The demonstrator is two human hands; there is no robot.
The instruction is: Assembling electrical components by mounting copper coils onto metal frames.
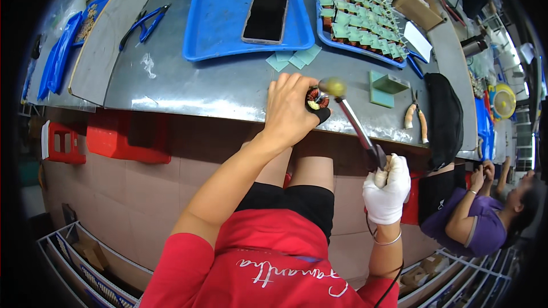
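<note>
My left hand [289,105] is closed on a small ring-shaped coil [317,98] wound with copper wire, at the front edge of the bench. A black cover wraps the thumb's tip. In a white glove, my right hand [389,188] grips a small mallet [355,121] by its dark handle. The mallet has a metal shaft and a yellowish rounded head, blurred, right beside the coil; whether they touch I cannot tell. Small green sheets [294,57] lie on the bench beyond my left hand.
Farther back stand a blue tray [200,40] with a phone [266,16] and another tray [325,37] of coils with green plates. To the right lie a green angled block [383,88], pliers [416,115] and a black bag [444,120]. Another person [471,219] sits at right.
</note>
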